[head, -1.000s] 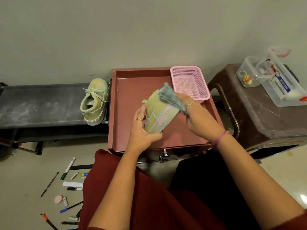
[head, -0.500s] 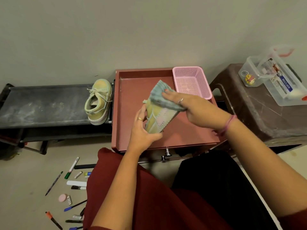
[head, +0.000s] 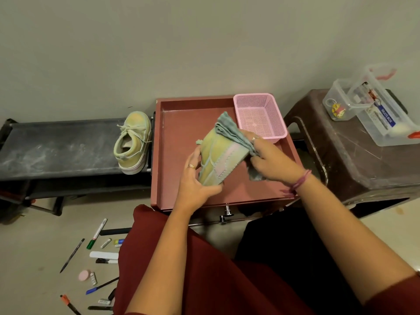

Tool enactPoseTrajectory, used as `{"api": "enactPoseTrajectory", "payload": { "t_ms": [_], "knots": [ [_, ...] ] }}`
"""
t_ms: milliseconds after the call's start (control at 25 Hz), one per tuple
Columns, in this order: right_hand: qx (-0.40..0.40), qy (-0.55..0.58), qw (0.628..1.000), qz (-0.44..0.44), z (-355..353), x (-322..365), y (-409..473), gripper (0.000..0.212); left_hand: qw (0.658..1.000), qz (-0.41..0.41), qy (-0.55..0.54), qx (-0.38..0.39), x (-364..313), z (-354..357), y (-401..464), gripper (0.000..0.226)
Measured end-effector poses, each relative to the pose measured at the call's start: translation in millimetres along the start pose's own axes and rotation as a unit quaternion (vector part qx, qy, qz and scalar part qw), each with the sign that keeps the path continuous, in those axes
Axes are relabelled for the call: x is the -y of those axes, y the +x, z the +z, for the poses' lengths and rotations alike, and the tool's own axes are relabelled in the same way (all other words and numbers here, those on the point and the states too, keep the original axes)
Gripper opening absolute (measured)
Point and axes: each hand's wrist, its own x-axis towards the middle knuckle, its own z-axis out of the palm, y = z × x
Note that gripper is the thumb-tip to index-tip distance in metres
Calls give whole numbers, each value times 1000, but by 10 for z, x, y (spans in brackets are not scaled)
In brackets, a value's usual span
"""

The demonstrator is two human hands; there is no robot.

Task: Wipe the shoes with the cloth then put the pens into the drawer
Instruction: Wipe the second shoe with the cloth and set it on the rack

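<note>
My left hand (head: 195, 178) grips a yellow-green shoe (head: 219, 155) by its heel end, holding it tilted above the open red drawer (head: 177, 123). My right hand (head: 270, 162) grips a grey-blue cloth (head: 229, 130) and presses it over the shoe's toe end. The second yellow-green shoe (head: 133, 142) stands on the dark bench (head: 56, 146) to the left. Several pens and markers (head: 97, 234) lie scattered on the floor at lower left.
A pink mesh basket (head: 259, 115) sits in the drawer's far right corner. A brown stool (head: 354, 155) to the right carries clear plastic boxes (head: 381, 114). A pink eraser (head: 84, 275) and small items lie among the pens. My lap fills the foreground.
My right hand has slid the cloth from the shoe's upper left side toward its right toe end. The left hand keeps its hold on the shoe.
</note>
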Motion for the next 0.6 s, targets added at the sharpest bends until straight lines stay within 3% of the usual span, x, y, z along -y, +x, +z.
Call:
{"api": "enactPoseTrajectory", "payload": {
  "t_ms": [40,120,200,280,320,400,440,480,560,600],
  "knots": [
    [-30,26,999,16,98,15,-48,81,1000,1,4,4,5,-1,-2,103],
    [-104,-115,987,-42,330,-1,-131,80,1000,6,12,9,-7,-13,-5,103],
    [-154,-327,923,-133,450,-6,-162,72,1000,3,-4,3,-8,-26,-10,99],
    [-144,-487,838,-199,584,-12,-195,56,1000,-9,-26,-15,-20,-29,-35,85],
    [-135,-534,802,-229,623,-20,-223,49,999,-12,-32,-22,-29,-23,-49,78],
    [-113,-561,773,-274,524,-56,-233,47,999,-18,-29,-22,-29,-4,-54,74],
    [-102,-535,789,-283,416,-56,-187,51,999,-21,-21,-23,-12,-2,-44,74],
    [-93,-472,832,-276,291,-53,-116,60,999,-25,-16,-20,11,-9,-34,78],
    [-54,-262,941,-209,115,-95,12,82,999,-29,-11,-7,60,-46,-18,96],
    [-36,-151,974,-166,102,-101,39,85,999,-31,-4,-5,82,-68,-14,102]
  ]
}}
